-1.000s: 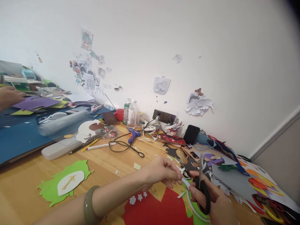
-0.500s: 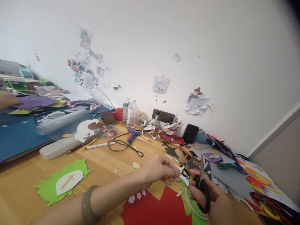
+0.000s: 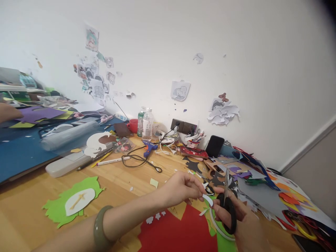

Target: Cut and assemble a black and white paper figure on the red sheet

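Observation:
My left hand [image 3: 182, 189] pinches a small white paper strip [image 3: 208, 200] above the wooden table [image 3: 123, 178]. A green bangle [image 3: 99, 227] sits on that wrist. My right hand [image 3: 237, 218] grips black-handled scissors [image 3: 227, 206] with the blades pointing up and away, right beside the strip. Below both hands lies a red paper sheet [image 3: 178, 234] with small white flowers, next to a green piece with a white ring.
A green cutout with a white oval [image 3: 72, 203] lies at left. A blue glue gun [image 3: 149, 148], two bottles [image 3: 145, 124], a phone [image 3: 214, 146] and heaps of coloured paper scraps [image 3: 262, 189] crowd the back and right. Another person's hand [image 3: 7, 112] rests at far left.
The view has shifted slightly. My hands stay together on the strip and scissors, with the scissors raised a little. The other person's hand has drawn back to the left.

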The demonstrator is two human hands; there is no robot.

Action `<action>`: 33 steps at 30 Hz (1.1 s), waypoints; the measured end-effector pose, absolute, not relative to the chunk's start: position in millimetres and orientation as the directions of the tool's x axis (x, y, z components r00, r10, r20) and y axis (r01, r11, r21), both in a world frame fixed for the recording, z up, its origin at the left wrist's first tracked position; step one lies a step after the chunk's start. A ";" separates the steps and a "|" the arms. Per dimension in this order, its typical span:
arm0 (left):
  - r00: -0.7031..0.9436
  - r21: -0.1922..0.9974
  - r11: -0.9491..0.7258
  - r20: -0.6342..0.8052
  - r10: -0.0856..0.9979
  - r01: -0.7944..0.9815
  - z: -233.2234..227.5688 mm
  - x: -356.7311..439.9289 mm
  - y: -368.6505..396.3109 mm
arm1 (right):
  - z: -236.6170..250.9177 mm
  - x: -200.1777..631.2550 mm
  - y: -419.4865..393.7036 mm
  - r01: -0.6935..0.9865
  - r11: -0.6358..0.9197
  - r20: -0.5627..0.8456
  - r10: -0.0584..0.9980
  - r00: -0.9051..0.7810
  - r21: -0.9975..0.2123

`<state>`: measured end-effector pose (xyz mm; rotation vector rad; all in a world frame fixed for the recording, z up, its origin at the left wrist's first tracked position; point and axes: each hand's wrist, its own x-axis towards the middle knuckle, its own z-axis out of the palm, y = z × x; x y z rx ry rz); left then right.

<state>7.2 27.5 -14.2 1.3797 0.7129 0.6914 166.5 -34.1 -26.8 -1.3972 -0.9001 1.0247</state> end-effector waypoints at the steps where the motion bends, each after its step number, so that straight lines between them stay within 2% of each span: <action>1: 0.609 1.000 0.021 -0.019 0.793 0.005 -13.6 7.5 26.6 | -27.2 166.8 -33.5 -0.035 -0.081 -0.088 0.941 0.327 -0.996; 4: 0.608 0.996 -0.073 0.025 0.794 0.054 -13.0 8.9 23.7 | -27.5 166.7 -32.7 -0.059 -0.089 -0.103 0.943 0.317 -0.994; 9: 0.620 0.998 -0.055 0.035 0.784 0.012 -15.2 11.8 21.4 | -23.2 160.2 -34.9 0.007 -0.099 -0.090 0.930 0.356 -0.995; 14: 0.608 0.996 -0.078 0.039 0.793 0.038 -14.9 13.9 19.6 | -19.2 150.7 -38.4 0.098 -0.034 0.014 0.893 0.451 -0.995; 19: 0.595 0.995 -0.101 0.070 0.800 0.017 -16.0 13.5 20.6 | -20.8 150.5 -37.8 0.026 -0.019 -0.007 0.925 0.381 -0.999; 25: 0.590 0.998 -0.065 0.051 0.806 0.003 -14.8 13.1 19.7 | -23.3 151.3 -35.0 -0.010 0.067 0.059 0.933 0.354 -0.998; 29: 0.577 0.999 -0.051 0.043 0.816 -0.001 -13.1 13.6 18.1 | -21.7 149.5 -36.6 -0.059 0.027 0.001 0.918 0.397 -0.998; 33: 0.559 0.996 -0.085 0.060 0.827 0.020 -13.1 12.4 17.5 | -23.4 151.7 -36.3 -0.092 0.012 -0.023 0.928 0.372 -0.996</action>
